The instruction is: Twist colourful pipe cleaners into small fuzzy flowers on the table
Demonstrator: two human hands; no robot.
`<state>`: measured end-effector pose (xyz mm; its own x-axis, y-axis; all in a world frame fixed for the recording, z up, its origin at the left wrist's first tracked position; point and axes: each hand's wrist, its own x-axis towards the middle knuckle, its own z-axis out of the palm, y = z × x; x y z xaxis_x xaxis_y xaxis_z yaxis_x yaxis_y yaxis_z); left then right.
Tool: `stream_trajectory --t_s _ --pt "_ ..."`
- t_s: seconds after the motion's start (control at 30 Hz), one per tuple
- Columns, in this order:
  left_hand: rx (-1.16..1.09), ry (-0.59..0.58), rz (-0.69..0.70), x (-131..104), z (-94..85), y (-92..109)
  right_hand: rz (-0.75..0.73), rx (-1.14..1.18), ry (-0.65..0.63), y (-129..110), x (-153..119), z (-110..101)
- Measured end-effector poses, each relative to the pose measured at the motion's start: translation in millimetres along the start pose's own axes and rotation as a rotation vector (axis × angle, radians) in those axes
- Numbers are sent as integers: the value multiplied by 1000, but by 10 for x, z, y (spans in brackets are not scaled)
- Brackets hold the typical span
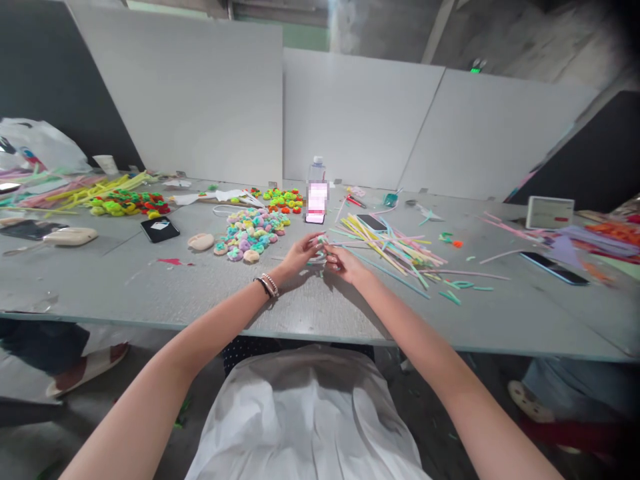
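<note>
My left hand (pixel 306 251) and my right hand (pixel 344 261) meet over the table, a little above its surface. Both have their fingers pinched together on a small pale pipe cleaner (pixel 323 239), mostly hidden by the fingertips. Left of my hands lies a heap of pastel twisted pipe-cleaner pieces (pixel 253 230). To the right spreads a loose pile of straight pipe cleaners (pixel 395 247) in yellow, pink, green and blue. Short cut green bits (pixel 450 297) lie beyond that pile's near side.
A lit phone (pixel 316 205) leans upright before a clear bottle (pixel 317 170). Dark phones (pixel 373 222) lie about the table (pixel 310 313). Red-handled scissors (pixel 356 201) rest behind the pile. Red, green and yellow pieces (pixel 131 202) sit at left. A white panel (pixel 350 113) stands behind.
</note>
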<state>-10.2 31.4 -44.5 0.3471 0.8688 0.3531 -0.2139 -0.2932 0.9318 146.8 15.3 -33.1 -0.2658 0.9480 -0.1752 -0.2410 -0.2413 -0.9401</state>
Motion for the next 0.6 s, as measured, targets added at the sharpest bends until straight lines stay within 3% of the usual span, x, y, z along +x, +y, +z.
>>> stream_trajectory --t_s 0.37,0.6 --pt "7 -34 -22 -35 -1 74 59 -42 4 136 77 11" --pt "-26 -50 -87 -28 16 -2 -41 -126 65 175 80 34"
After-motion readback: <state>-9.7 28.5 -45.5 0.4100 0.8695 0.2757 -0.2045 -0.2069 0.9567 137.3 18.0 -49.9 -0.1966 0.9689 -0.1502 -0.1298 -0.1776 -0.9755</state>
